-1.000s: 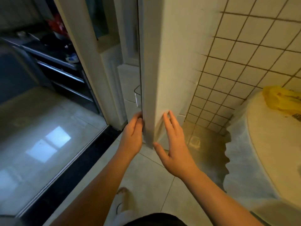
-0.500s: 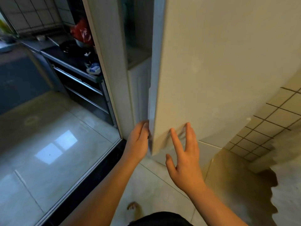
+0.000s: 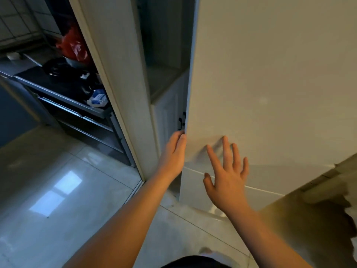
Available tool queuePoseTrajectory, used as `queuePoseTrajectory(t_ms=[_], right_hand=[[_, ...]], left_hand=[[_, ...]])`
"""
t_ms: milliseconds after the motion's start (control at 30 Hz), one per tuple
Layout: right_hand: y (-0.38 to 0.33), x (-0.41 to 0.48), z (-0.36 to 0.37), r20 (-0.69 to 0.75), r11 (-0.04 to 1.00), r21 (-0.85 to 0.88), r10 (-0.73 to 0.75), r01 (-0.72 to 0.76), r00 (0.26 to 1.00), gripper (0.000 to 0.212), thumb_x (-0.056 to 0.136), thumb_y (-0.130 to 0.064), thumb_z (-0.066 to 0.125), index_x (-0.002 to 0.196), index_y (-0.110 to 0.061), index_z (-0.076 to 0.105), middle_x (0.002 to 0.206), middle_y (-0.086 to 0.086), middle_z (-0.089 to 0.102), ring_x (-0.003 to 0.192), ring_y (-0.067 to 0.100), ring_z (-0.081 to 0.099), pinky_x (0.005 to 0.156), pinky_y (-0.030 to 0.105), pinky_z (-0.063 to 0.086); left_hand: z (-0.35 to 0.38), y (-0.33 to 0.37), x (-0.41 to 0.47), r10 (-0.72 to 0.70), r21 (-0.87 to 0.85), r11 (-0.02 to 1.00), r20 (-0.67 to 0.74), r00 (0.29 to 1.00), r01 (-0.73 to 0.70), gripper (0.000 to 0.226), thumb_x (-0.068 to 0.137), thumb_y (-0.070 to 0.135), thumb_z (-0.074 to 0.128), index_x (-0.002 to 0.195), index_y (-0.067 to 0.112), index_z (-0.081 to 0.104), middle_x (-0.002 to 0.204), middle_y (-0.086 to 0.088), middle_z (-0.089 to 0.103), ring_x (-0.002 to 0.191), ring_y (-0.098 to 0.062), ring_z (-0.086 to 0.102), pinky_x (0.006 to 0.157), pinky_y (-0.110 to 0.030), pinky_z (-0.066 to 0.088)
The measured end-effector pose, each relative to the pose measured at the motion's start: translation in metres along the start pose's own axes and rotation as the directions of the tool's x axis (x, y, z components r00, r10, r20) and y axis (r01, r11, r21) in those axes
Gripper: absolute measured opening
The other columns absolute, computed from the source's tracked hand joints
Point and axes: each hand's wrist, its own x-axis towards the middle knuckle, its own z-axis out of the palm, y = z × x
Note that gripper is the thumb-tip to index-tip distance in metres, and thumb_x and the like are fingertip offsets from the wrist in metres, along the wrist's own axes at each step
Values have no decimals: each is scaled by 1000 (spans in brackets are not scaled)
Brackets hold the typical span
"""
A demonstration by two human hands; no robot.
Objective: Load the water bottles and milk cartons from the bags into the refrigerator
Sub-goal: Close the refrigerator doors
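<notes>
The tall white refrigerator door (image 3: pixel 270 84) fills the right half of the head view. My left hand (image 3: pixel 172 153) lies with straight fingers along the door's left edge, just above the seam to the lower door. My right hand (image 3: pixel 226 175) is spread flat at the door's face, its fingertips at or just off the surface. Neither hand holds anything. No water bottles, milk cartons or bags are in view, and the refrigerator's inside is hidden.
A white door frame (image 3: pixel 119 78) stands left of the refrigerator, with a white cabinet (image 3: pixel 168 113) with a black handle behind the gap. Beyond it is a dark kitchen counter (image 3: pixel 58 82) with a red bag (image 3: pixel 74 45). A tablecloth edge (image 3: pixel 347 219) shows at lower right above glossy floor tiles.
The door's face has turned to cover the tiled wall. The table with the yellow bag has left the view. My right hand has slid lower with its fingers spread wider.
</notes>
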Motion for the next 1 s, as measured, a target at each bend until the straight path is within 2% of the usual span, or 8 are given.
queuePoseTrajectory(t_ms=[100,167,267,367,633,800,900,1000], right_hand=[[6,28,13,5,997,-78,7,-7,1000,79,79,-34,64,151,-29,33,165,2,-4,151,31,3,112,63,13],[10,43,22,12,995,-96,13,-12,1000,80,78,-33,66,151,-29,34,165,1,-5,151,29,0,112,63,13],[16,65,35,16,994,-112,24,-22,1000,83,76,-31,69,151,-27,34,165,1,-5,151,28,-3,112,62,14],[24,87,45,14,994,-107,29,-27,999,86,76,-31,70,153,-25,31,165,2,-4,151,29,-3,112,64,15],[33,104,65,-37,989,-147,-27,21,999,95,75,-33,71,156,-26,20,165,6,-3,150,35,-4,114,65,9],[33,104,61,-10,990,-140,-26,25,1000,94,76,-32,70,156,-25,21,165,4,-2,151,34,-3,114,64,10],[32,103,50,56,994,-104,-23,29,998,91,77,-34,68,155,-23,23,165,3,-3,151,33,-3,113,64,17],[30,96,35,122,1000,-17,-19,22,992,81,82,-38,59,154,-27,23,165,-1,-6,151,29,-4,112,62,20]], left_hand=[[2,2,36,10,25,1000,14,1000,-11,40,105,44,31,129,20,52,108,15,60,98,6,58,81,-16,47],[7,4,59,28,60,998,5,1000,-29,38,105,43,31,124,19,53,105,12,60,95,2,58,72,-10,43],[14,2,91,45,86,995,-17,999,-44,42,104,45,30,121,16,54,107,3,62,94,-6,59,72,-18,42],[19,3,121,24,113,993,-8,1000,-23,44,104,47,28,122,16,53,103,6,61,94,-7,59,76,-23,44],[21,-8,145,60,110,992,-1,998,-60,54,97,57,25,121,17,52,100,11,61,93,-1,61,78,-20,48],[22,-5,144,46,121,992,-13,999,-44,41,103,48,29,116,17,53,93,12,59,87,-1,59,74,-23,46],[16,-11,135,40,256,965,54,998,-53,45,102,51,31,131,21,48,116,4,61,107,-12,60,88,-33,50],[6,-12,108,-6,522,850,142,990,-70,59,97,63,26,147,33,30,150,3,43,137,-20,40,112,-49,34]])
